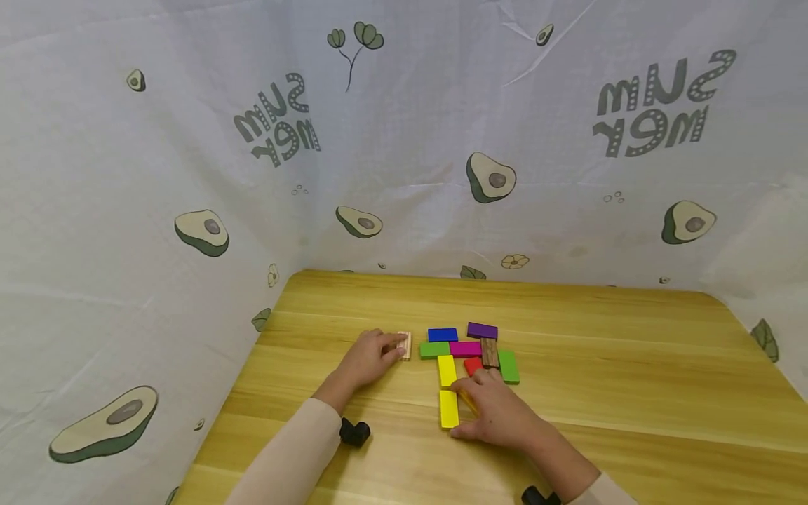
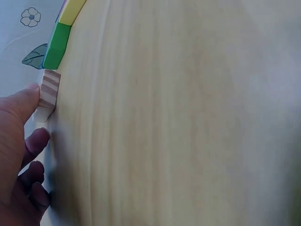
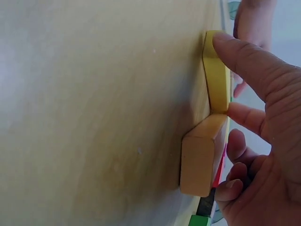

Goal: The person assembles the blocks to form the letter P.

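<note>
My left hand [image 1: 369, 359] pinches a pale striped wooden block [image 1: 407, 346], which lies on the table left of the coloured blocks. In the left wrist view the thumb touches the end of that block, with the other fingers curled below. My right hand [image 1: 499, 414] grips the nearer yellow block [image 1: 449, 409] by its ends, thumb at the near end and index finger at the far end. A second yellow block [image 1: 447, 370] lies just beyond it. Partly under the right hand is an orange block [image 3: 196, 165], close against the gripped yellow one in the right wrist view.
Beyond the hands lie a green block [image 1: 434, 351], magenta block [image 1: 466, 349], blue block [image 1: 442, 335], purple block [image 1: 482, 330], dark brown block [image 1: 489, 353], red block [image 1: 473, 366] and another green block [image 1: 508, 367]. A printed cloth [image 1: 416, 154] hangs behind the wooden table [image 1: 631, 393].
</note>
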{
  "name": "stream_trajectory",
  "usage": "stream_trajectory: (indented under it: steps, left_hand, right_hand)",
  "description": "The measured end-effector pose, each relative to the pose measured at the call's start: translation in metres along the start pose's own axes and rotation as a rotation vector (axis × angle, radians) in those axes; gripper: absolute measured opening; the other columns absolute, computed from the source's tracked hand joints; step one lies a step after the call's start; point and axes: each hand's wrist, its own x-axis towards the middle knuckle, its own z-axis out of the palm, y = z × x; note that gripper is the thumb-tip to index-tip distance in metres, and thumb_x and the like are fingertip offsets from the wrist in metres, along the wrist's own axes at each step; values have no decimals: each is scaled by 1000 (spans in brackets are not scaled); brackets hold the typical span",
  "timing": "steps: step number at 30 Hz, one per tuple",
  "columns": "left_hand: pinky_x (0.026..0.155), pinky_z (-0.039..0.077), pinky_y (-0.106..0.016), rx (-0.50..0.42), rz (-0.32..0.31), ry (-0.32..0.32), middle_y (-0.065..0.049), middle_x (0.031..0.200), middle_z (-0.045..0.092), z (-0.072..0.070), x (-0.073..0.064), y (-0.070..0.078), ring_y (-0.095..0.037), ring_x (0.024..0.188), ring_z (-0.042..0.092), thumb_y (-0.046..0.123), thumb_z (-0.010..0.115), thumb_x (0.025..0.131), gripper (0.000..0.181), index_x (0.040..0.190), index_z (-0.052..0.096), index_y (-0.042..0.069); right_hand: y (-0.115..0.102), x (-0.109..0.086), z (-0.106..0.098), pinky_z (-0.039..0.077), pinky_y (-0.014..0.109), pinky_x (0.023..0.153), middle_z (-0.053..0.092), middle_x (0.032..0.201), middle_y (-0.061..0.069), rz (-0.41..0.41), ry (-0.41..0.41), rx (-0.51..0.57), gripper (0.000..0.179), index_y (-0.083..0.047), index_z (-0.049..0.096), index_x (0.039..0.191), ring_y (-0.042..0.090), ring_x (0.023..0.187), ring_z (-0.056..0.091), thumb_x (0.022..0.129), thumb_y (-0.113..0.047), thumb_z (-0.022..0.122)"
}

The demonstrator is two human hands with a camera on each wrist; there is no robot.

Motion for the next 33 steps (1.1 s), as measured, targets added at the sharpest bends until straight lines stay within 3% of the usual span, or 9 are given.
stream_trajectory:
  steps: [7,13,18,22,27,33]
  left_hand:
    - [69,34,-27,-46,-4,41,2,90,60,6,9,-3,-15,78,41,42,55,105,38,141,63,32]
    - [70,31,-27,-77,-21,112,6,79,53,14,11,-5,-14,76,38,40,57,105,36,139,64,33]
    - [71,31,-26,-77,-29,145,6,82,56,17,9,-6,-13,77,38,40,56,105,35,138,66,32]
    - [71,32,-26,-80,-54,149,6,84,58,15,7,-7,-12,79,39,41,57,105,35,137,66,33]
    - [70,32,-25,-96,-72,132,8,81,54,15,8,-9,-13,78,39,42,57,104,35,137,66,34]
    - [70,32,-25,-95,-59,123,9,82,56,16,12,-10,-12,77,39,43,56,105,35,136,67,34]
  right_hand:
    - [1,3,3,50,41,89,61,119,1,-22,-5,-1,71,-20,68,123,18,101,47,70,-62,87]
    - [-1,7,2,48,57,107,63,127,8,-62,2,40,72,-14,68,120,35,126,54,70,-62,86]
    - [-2,16,-2,52,50,99,64,119,2,-122,24,44,71,-14,67,119,22,113,54,73,-65,83]
    - [-5,34,-6,53,36,84,62,105,-3,-158,69,34,68,-13,67,119,11,97,50,76,-63,82]
    - [-9,65,-16,48,26,73,59,97,-3,-110,89,84,63,-11,66,123,9,87,48,82,-56,81]
    - [-6,105,-29,54,33,81,60,108,6,1,81,158,69,-7,59,135,16,91,54,87,-52,78]
